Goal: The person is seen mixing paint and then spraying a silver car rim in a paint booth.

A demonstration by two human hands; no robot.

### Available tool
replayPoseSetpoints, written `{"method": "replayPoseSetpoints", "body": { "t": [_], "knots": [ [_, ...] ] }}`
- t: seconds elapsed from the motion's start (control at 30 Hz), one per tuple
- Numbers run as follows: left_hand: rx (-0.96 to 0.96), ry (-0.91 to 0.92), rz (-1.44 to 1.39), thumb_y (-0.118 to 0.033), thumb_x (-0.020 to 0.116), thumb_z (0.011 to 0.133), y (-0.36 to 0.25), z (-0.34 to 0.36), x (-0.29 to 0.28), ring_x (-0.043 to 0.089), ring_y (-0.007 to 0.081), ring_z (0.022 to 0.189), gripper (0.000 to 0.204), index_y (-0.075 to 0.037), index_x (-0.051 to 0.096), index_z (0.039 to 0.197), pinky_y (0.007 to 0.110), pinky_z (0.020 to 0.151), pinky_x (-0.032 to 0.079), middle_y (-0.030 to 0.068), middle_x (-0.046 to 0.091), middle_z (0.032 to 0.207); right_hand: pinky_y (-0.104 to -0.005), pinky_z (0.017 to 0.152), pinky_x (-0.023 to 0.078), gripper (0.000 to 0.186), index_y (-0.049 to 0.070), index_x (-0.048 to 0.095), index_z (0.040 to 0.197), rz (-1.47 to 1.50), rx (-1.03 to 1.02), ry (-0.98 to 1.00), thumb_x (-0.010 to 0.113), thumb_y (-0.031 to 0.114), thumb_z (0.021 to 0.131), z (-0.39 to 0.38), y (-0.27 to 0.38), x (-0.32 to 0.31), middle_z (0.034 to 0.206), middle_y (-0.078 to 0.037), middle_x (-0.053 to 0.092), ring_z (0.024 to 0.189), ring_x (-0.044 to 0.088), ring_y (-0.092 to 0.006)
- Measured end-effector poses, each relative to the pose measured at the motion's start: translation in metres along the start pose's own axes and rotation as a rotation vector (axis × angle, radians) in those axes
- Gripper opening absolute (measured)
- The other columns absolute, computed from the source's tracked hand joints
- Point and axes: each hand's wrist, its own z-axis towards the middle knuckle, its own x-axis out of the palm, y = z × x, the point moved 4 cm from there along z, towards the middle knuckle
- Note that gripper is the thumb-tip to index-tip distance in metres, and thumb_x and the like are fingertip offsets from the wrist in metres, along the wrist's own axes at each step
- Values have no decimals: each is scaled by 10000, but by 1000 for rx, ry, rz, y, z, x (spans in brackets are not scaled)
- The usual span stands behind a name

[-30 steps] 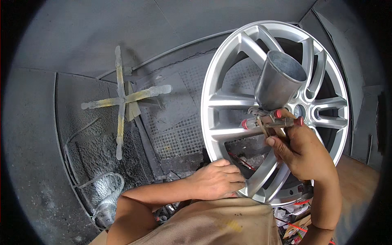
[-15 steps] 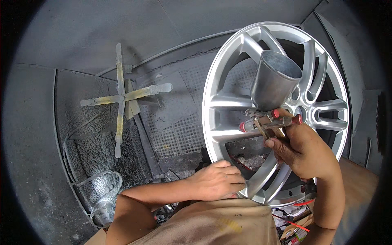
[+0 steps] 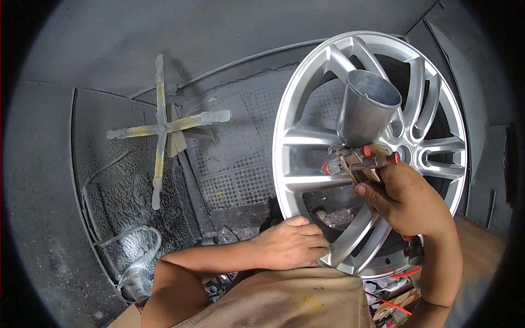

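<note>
Head view: the right hand (image 3: 411, 200) closes round the gun (image 3: 356, 159), the cup (image 3: 365, 117) above that grip and the wheel (image 3: 409, 140) beyond, while leftward the left hand (image 3: 291, 243) rests on the wheel, its clasp unclear, and spraying, seemingly in hand, calls for steady aim.

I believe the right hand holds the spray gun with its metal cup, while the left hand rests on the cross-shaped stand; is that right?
Not quite: the left hand rests on the silver wheel's rim, not on the cross-shaped stand, as the head view shows. The right hand does hold the spray gun with its metal cup.
</note>
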Motion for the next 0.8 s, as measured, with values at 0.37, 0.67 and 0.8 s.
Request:
{"method": "replayPoseSetpoints", "body": {
  "t": [0.37, 0.67, 0.8],
  "knots": [
    [-4, -17, -28, -347, 679, 851, -1, 0, 3, 584, 106, 1111, 348, -163, 701, 1146, 298, 916, 397, -67, 657, 1180, -305, 557, 450, 183, -29, 605, 1129, 33, -8, -55, 612, 61, 970, -3, 4, 0, 674, -28, 537, 563, 524, -127],
    [-11, -18, 5, -380, 699, 837, -1, -1, 4, 585, 98, 1114, 385, -182, 695, 1167, 291, 922, 402, -73, 661, 1173, -303, 547, 442, 137, -21, 622, 1077, 103, -40, -37, 611, 70, 975, -1, 12, -1, 660, -17, 531, 570, 524, -125],
    [-11, -6, 3, -386, 697, 844, 0, -1, 6, 583, 99, 1124, 386, -182, 689, 1171, 295, 936, 399, -74, 659, 1173, -309, 553, 438, 169, -10, 605, 1117, 16, 7, 53, 616, 74, 971, 1, 13, -1, 662, -25, 536, 567, 520, -141]
  ]
}}
